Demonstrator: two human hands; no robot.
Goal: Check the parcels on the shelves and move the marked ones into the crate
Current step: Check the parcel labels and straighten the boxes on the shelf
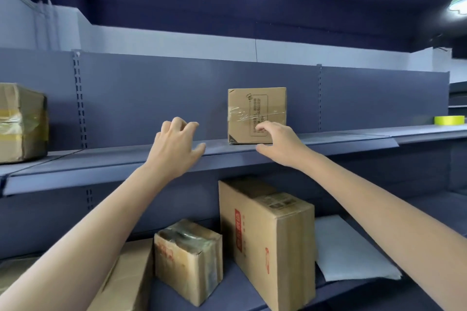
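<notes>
head view: a small taped parcel (257, 115) stands upright on the upper shelf (328, 145). the right hand (279, 145) is at its lower front, grip loose and spread, holding nothing; contact unclear. the left hand (177, 149) hovers over the shelf edge to the parcel's left, fingers relaxed. more boxes (267, 242) sit on the lower shelf.

bare forearms, seemingly no sleeves; left grip (177, 144), right grip (280, 145) ungloved.

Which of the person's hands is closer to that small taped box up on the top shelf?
The right hand: it reaches the small taped box, fingers at its front face. The left hand hovers over the shelf edge, well left of the box.
</notes>
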